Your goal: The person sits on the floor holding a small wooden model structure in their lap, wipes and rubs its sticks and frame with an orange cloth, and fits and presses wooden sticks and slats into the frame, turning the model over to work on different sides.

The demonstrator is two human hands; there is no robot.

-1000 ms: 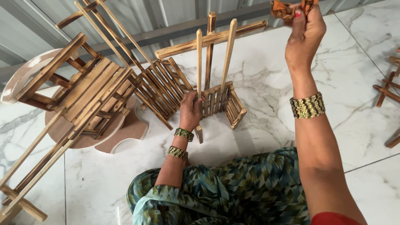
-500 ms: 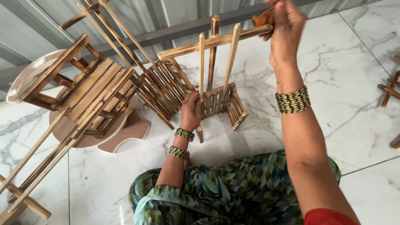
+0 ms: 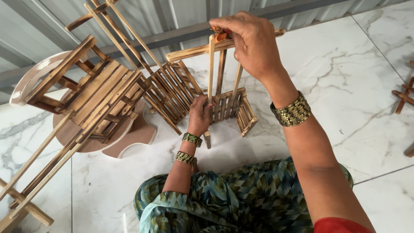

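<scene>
A small chair frame of brown wooden slats [image 3: 235, 108] stands on the white marble floor in front of me, with tall upright sticks and a crossbar [image 3: 189, 51] at the top. My left hand [image 3: 199, 115] grips the frame low down at its slatted seat. My right hand [image 3: 248, 41] is raised at the top of the uprights, fingers closed on a small orange-brown piece [image 3: 220, 35] pressed against the crossbar. Both wrists wear beaded bangles.
A larger slatted wooden chair [image 3: 101, 101] lies tilted at the left on round and curved wooden boards [image 3: 129, 138]. Long wooden sticks [image 3: 39, 181] reach toward the lower left. More wooden pieces [image 3: 403, 97] lie at the right edge. A corrugated metal wall [image 3: 142, 17] runs behind.
My right hand came down from the upper right to the top of the uprights, bringing the small piece onto the crossbar. My left hand kept its hold on the frame.
</scene>
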